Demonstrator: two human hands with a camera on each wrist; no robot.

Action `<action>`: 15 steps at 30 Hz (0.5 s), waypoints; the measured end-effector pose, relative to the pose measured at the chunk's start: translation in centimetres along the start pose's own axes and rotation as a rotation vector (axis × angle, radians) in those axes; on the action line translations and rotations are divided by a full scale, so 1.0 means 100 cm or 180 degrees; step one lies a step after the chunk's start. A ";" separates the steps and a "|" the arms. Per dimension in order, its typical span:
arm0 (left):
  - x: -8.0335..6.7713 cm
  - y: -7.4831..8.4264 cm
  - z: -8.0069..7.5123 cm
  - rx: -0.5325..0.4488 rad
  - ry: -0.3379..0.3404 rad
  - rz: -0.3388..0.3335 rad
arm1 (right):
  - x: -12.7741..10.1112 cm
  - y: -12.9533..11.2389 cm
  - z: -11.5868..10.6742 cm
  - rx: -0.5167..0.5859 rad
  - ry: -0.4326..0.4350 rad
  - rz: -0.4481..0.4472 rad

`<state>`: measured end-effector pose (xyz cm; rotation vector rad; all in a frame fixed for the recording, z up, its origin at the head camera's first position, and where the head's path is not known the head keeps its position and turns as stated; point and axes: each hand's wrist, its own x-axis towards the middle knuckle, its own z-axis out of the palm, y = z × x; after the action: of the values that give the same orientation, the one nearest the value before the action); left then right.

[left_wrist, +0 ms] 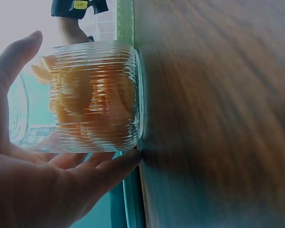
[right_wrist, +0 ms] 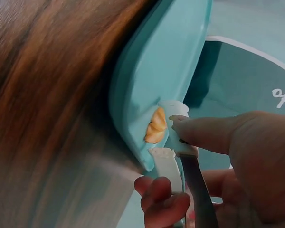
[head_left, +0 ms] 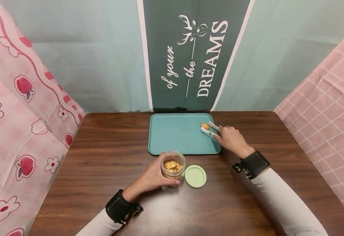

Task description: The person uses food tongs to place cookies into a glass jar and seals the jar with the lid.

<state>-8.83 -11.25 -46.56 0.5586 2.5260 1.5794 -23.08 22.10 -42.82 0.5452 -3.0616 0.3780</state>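
My left hand (head_left: pixel 151 178) grips a small ribbed glass jar (head_left: pixel 173 165) of orange crackers that stands open on the wooden table; in the left wrist view my fingers (left_wrist: pixel 92 173) curl round the jar (left_wrist: pixel 97 97). Its green lid (head_left: pixel 195 176) lies just to the jar's right. My right hand (head_left: pixel 231 139) holds white tongs (head_left: pixel 209 129) over the right side of the teal tray (head_left: pixel 174 137). The tong tips (right_wrist: pixel 168 130) sit beside an orange cracker (right_wrist: pixel 156 126) on the tray (right_wrist: pixel 147 61), jaws slightly apart.
The dark wooden table (head_left: pixel 101 157) is walled by pink patterned cloth (head_left: pixel 18 108) on the left, pink checked cloth (head_left: pixel 325 108) on the right, and a pale green backdrop with a dark banner (head_left: pixel 192 55) behind.
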 end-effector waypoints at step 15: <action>-0.001 -0.002 0.000 -0.0067 -0.0011 -0.0005 | 0.009 0.006 0.004 0.0082 -0.0174 0.0030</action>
<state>-8.81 -11.34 -46.71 0.5562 2.5039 1.6010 -24.13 22.24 -43.31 0.5513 -3.1170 0.4104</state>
